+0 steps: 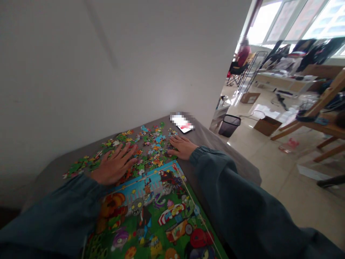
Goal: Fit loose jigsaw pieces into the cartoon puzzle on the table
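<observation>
- Left hand (pixel 114 166): open, fingers spread, palm flat on loose puzzle pieces (pixel 145 144).
- Right hand (pixel 183 146): open, palm down at the right edge of the pieces.
- Pieces scattered on grey table (pixel 215 144), beyond the picture board (pixel 159 216).
- Phone (pixel 183 124) at far right, apart from both hands.

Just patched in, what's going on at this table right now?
A person in dark teal sleeves has both hands flat on a spread of loose jigsaw pieces on a grey-covered table. The left hand presses on pieces at the left of the pile, the right hand on its right edge. A colourful cartoon puzzle picture lies nearer the person, and a phone lies beyond the pieces. Neither hand grips anything.
</observation>
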Demonstrator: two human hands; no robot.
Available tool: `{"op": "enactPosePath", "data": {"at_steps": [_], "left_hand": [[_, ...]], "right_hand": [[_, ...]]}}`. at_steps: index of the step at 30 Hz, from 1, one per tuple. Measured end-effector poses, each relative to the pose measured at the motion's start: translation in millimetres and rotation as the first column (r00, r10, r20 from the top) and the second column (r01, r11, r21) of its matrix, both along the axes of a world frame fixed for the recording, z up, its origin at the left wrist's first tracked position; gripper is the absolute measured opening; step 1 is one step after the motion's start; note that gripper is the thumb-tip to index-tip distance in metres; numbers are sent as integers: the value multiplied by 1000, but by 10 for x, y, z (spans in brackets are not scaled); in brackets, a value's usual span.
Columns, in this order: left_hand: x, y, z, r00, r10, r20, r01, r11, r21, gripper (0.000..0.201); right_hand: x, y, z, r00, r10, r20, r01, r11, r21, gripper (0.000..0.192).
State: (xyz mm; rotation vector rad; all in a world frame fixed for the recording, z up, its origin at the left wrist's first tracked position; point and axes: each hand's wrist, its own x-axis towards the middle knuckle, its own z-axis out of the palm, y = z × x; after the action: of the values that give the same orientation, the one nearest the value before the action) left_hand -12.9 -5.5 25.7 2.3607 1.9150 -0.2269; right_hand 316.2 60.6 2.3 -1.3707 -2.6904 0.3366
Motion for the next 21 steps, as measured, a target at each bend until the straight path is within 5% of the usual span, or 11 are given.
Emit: {"op": "enactPosePath", "data": {"at_steps": [5, 12, 21], "left_hand": [[-310, -473, 75, 999, 15, 51, -20, 993, 114, 75], [-331, -1275, -273, 966, -213, 147, 164, 944, 287, 67], [-45, -1324, -459, 896, -418, 147, 312, 832, 459, 60]], "right_hand": [[23, 131, -21, 994, -74, -86, 83, 991, 105, 52], [-105, 145, -156, 997, -41, -63, 48, 992, 116, 56], [-192, 101, -95, 958, -259, -126, 282, 930, 235, 45]]}}
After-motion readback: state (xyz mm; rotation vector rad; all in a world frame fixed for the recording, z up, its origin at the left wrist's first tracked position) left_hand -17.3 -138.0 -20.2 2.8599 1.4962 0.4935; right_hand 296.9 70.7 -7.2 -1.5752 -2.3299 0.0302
